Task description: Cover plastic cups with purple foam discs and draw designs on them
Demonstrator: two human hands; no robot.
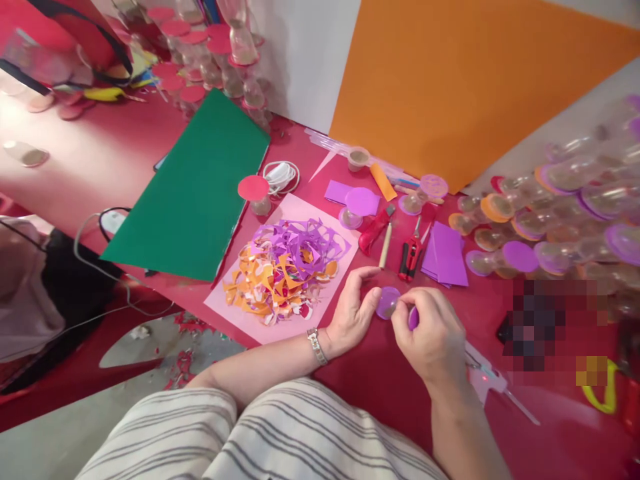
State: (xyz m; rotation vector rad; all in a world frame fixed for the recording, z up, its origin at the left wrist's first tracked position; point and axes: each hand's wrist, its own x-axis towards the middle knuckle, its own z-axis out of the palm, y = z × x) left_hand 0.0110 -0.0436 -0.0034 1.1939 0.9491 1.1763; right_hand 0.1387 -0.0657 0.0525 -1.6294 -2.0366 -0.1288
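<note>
A small clear hourglass with a round purple end [387, 304] is between my two hands, over the red table's near side. My left hand [350, 312], with a metal watch band at its wrist, is curved at the left of this end, its thumb against the rim. From the other side, my right hand [431, 328] is closed, its thumb and finger pinching at the hourglass. Another purple round edge [413, 319] shows below the right fingers. Most of the hourglass's middle is hidden by those fingers.
Purple and orange scraps [295, 263] are heaped on a pink sheet [235, 303]. Beyond my hands lie a red-and-black cutter [411, 257], a pale stick [385, 245] and purple cards [445, 255]. Several hourglasses [550, 213] stand at right, near a glue gun [487, 377]. Green board [190, 200] lies left.
</note>
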